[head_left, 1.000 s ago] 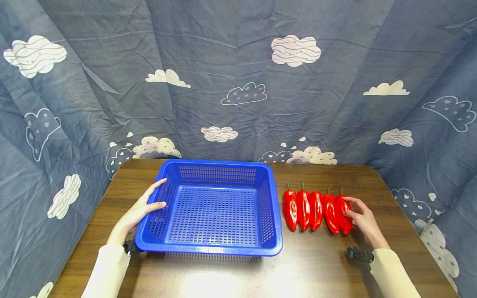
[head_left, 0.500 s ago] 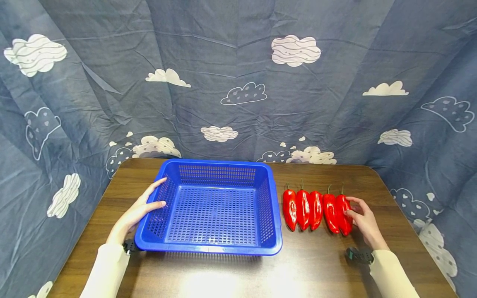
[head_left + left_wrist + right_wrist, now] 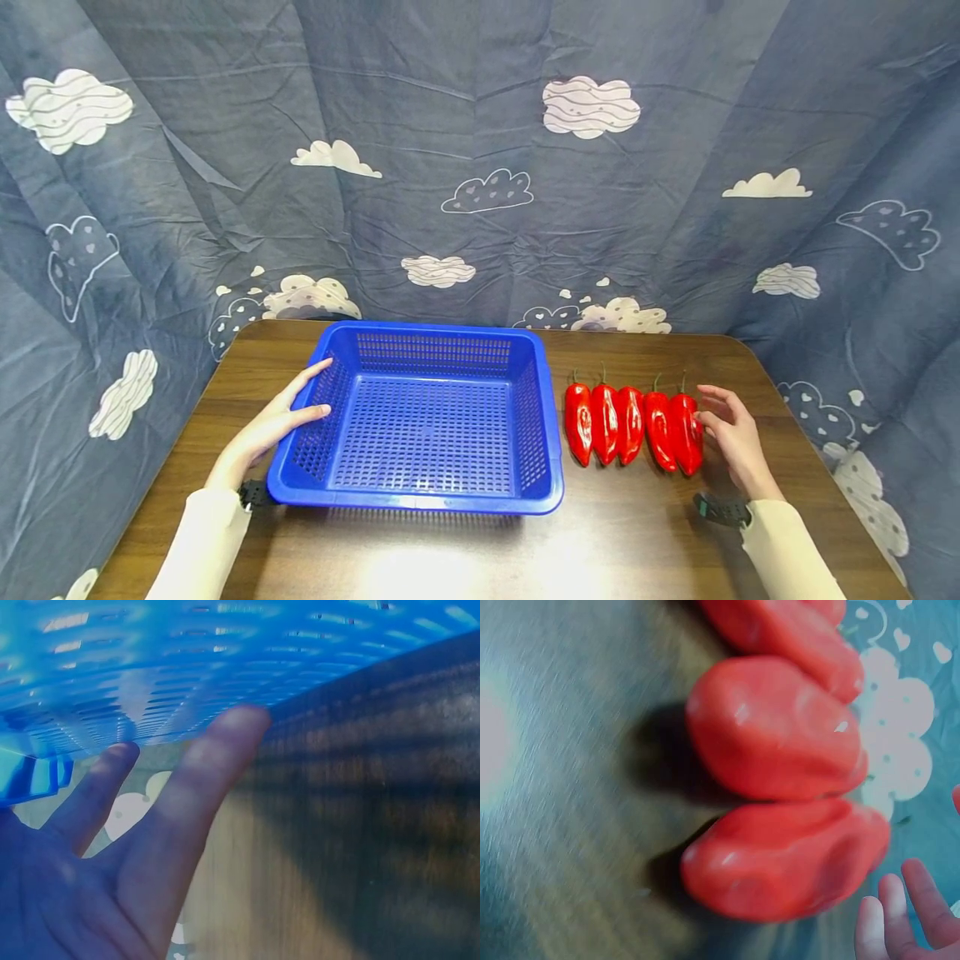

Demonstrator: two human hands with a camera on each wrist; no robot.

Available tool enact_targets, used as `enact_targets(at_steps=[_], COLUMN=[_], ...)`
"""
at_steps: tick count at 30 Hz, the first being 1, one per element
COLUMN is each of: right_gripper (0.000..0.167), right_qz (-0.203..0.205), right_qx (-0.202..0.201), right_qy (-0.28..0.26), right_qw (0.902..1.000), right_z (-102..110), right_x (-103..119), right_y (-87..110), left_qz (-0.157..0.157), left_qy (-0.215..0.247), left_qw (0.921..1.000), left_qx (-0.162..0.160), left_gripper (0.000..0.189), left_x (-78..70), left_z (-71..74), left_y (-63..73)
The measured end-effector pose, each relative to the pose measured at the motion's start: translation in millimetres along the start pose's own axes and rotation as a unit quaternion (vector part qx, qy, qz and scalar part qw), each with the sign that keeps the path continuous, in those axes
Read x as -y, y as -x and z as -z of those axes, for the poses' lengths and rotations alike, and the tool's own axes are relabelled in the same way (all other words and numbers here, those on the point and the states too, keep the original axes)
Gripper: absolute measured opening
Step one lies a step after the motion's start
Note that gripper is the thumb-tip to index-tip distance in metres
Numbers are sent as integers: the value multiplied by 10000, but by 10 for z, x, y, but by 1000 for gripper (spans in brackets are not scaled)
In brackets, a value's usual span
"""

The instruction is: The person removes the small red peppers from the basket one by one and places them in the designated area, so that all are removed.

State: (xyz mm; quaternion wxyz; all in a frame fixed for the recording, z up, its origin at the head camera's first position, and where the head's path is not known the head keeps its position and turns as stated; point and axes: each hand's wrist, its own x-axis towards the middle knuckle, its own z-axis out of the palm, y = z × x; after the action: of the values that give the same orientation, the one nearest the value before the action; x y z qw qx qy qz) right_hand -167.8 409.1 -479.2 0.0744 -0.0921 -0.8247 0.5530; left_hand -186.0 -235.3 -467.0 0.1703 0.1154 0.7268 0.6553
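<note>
In the head view a blue plastic basket (image 3: 420,500) with slotted walls stands on the table. My left hand (image 3: 262,425) grips its left rim, with the thumb and a finger over the inner side. The left wrist view shows other fingers (image 3: 202,772) of that hand along the basket's outer wall. To the right of the basket, several red peppers with green stems lie side by side. My right hand (image 3: 738,442) is beside the rightmost red pepper (image 3: 686,433), its fingers spread and holding nothing. The right wrist view shows this pepper (image 3: 780,862) resting on the table.
The brown wooden table (image 3: 622,533) has a glare spot near its front. A grey-blue cloth (image 3: 480,233) with cloud prints hangs behind and at both sides. A narrow gap separates the basket from the leftmost red pepper (image 3: 579,425).
My right hand has moved off the rightmost pepper and its fingers have spread. The left hand keeps its hold on the basket. The head view has shifted slightly.
</note>
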Motion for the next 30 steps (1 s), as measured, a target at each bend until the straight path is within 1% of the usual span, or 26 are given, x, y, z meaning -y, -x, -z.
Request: enact_targets(at_steps=[1,4,8,14,16,19,21,24,25,26,28,30], right_gripper=[39,39,40,45,45,46,45,46,47,47,48,50], right_qz=[75,351,598,770,886,1107,1274,1429,1446,1450,1438,1432], right_qx=[-15,-54,41,202,239,324,390,502,547,586,665,770], right_qy=[13,-184,-417,-66,-14,95,197,295,358,415,492,550], right_qw=[10000,9992,9973,9968,9958,9933,9909,9880,9873,9868,9862,9852], right_z=[-9,-55,-140,-278,-327,-397,-442,-498,-513,-528,-553,-579], right_x=[33,132,267,490,559,650,699,771,796,822,876,929], right_y=[1,4,7,6,6,13,23,37,44,50,63,76], left_qz=[-21,-54,-104,-217,-249,-302,-416,-587,-628,-678,-703,-719], left_qy=[-34,-200,-453,-962,-1122,-1223,-1365,-1834,-2023,-2264,-2561,-2735], left_qw=[10000,9998,9989,9950,9932,9919,9896,9807,9764,9704,9624,9573], left_qx=[21,34,21,-136,-185,-174,-199,-348,-409,-495,-567,-608], left_gripper=[70,69,69,68,68,66,66,65,66,66,67,68], left_x=[-6,-29,-42,-55,-77,-122,-164,-252,-291,-331,-416,-495], left_z=[5,11,16,20,25,41,60,92,102,111,123,125], left_y=[-1,-5,-7,-24,-21,-10,7,51,70,86,114,129])
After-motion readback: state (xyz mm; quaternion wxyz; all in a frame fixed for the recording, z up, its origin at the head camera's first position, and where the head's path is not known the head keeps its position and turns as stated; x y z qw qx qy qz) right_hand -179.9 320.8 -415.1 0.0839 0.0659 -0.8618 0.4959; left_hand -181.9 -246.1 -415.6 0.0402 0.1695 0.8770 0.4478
